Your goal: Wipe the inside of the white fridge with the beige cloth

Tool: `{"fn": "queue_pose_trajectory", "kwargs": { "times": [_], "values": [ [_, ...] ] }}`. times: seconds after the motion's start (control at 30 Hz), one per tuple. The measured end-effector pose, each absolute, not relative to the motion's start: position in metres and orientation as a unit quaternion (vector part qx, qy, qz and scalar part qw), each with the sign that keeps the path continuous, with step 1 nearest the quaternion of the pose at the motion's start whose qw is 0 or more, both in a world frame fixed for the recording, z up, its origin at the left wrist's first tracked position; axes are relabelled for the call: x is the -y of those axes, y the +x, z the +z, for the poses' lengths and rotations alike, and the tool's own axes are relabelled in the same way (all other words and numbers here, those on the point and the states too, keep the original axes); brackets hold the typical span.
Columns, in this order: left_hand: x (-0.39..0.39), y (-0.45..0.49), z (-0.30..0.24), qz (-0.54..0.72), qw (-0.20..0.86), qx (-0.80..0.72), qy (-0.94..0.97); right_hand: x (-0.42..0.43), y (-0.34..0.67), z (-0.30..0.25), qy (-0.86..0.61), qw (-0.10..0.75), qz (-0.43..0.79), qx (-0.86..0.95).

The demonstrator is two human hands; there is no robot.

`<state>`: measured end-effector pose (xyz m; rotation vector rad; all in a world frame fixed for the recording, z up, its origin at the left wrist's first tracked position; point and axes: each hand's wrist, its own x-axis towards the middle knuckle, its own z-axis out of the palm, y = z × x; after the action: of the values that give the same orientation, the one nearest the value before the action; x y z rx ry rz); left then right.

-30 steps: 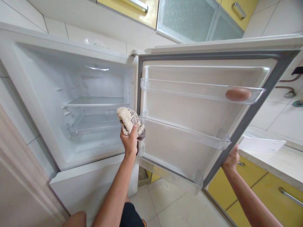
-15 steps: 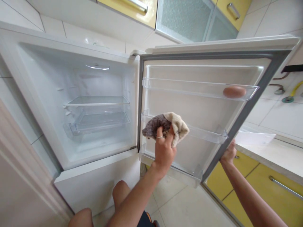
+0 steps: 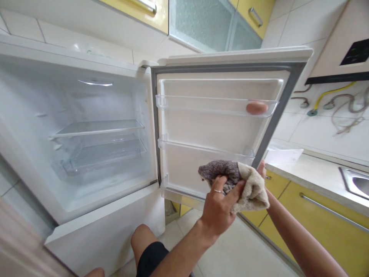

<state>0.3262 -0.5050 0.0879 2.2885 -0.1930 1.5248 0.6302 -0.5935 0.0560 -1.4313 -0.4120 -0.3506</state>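
My left hand [image 3: 219,206] is closed on a crumpled beige and grey cloth [image 3: 243,184], held in front of the lower corner of the open fridge door [image 3: 219,127]. A ring shows on one finger. My right hand [image 3: 261,168] is mostly hidden behind the cloth; only a fingertip shows at the door's outer edge, so its grip is unclear. A brown egg [image 3: 256,107] lies at the right end of the door's upper clear shelf [image 3: 201,104]. The fridge compartment [image 3: 86,130] stands open with clear shelves inside.
Yellow lower cabinets [image 3: 319,223] and a pale countertop [image 3: 311,173] run along the right, with a steel sink [image 3: 356,182] at the far right. Yellow and frosted-glass wall cabinets [image 3: 201,23] hang above. My knee [image 3: 142,238] is below, over a tiled floor.
My left hand carried the cloth from the fridge's hinge side rightward and down across the door to its lower outer corner. The view swung right, bringing the sink and hoses into sight.
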Motion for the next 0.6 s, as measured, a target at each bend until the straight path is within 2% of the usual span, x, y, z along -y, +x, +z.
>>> {"fn": "queue_pose_trajectory", "kwargs": {
  "times": [0.17, 0.3, 0.37, 0.43, 0.47, 0.53, 0.6],
  "values": [
    [0.494, 0.303, 0.074, 0.583, 0.315, 0.01, 0.749, 0.601, 0.629, 0.072, -0.682, 0.688, -0.184, 0.167],
    [0.48, 0.291, 0.072, 0.541, 0.581, -0.127, 0.595, 0.623, 0.597, 0.082, -0.68, 0.673, -0.249, 0.151],
    [0.474, 0.286, 0.075, 0.485, 0.716, -0.174, 0.472, 0.633, 0.562, 0.082, -0.634, 0.689, -0.333, 0.116],
    [0.47, 0.28, 0.08, 0.453, 0.791, -0.201, 0.359, 0.638, 0.517, 0.077, -0.572, 0.729, -0.36, 0.108],
    [0.468, 0.277, 0.082, 0.449, 0.808, -0.208, 0.319, 0.638, 0.493, 0.075, -0.552, 0.759, -0.314, 0.14],
    [0.466, 0.272, 0.085, 0.452, 0.823, -0.211, 0.272, 0.634, 0.449, 0.069, -0.549, 0.798, -0.064, 0.24],
    [0.465, 0.268, 0.085, 0.46, 0.827, -0.2, 0.255, 0.624, 0.414, 0.066, -0.534, 0.779, 0.19, 0.268]
  ]
}}
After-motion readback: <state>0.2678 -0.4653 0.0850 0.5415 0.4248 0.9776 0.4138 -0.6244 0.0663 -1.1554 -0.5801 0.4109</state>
